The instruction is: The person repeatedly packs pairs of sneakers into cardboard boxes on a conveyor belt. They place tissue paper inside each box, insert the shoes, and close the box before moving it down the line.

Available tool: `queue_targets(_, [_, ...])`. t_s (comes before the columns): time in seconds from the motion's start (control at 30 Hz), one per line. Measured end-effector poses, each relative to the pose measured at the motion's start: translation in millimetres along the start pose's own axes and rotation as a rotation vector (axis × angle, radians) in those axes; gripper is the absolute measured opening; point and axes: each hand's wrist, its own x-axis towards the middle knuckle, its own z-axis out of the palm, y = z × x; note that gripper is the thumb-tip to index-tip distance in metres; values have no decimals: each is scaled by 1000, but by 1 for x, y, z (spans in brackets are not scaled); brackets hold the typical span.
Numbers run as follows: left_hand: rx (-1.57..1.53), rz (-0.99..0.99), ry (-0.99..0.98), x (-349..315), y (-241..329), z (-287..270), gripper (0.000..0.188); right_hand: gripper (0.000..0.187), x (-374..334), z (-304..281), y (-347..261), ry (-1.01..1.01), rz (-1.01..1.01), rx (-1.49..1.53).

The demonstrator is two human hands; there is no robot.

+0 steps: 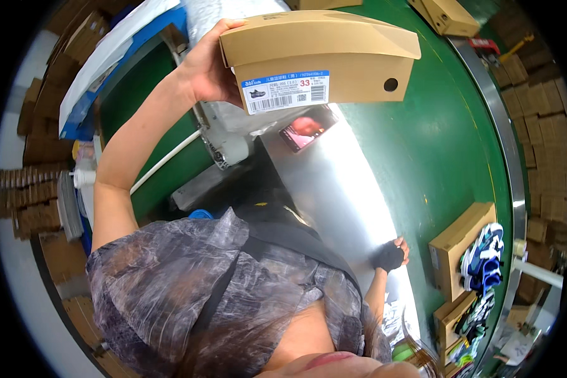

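Observation:
My left hand (209, 66) is closed on the left end of a tan cardboard shoebox (334, 69), raised over the far end of a shiny metal table. The box is tilted and its lid is down. A white and blue label (286, 92) and a round hole (390, 84) show on its near side. My right hand (394, 253), in a black fingerless glove, rests low at the right edge of the metal table (334, 183). Its fingers are curled, and whatever lies in them is hidden.
A phone (305, 131) with a lit screen lies on the metal table. Beside it runs a green conveyor belt (416, 164) with a metal rim. On the right stand shoeboxes (463, 246) with sneakers (483, 255) on them. Stacked cartons (538, 113) line the far right.

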Motion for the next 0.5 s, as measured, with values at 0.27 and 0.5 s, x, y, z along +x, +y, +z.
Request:
queue_targets(0.27, [-132, 103, 77, -30, 4, -62, 68, 37, 0, -3, 5, -91, -16, -133])
queue_targets(0.5, [-292, 157, 103, -28, 1, -93, 66, 34, -1, 12, 36, 32, -203, 19])
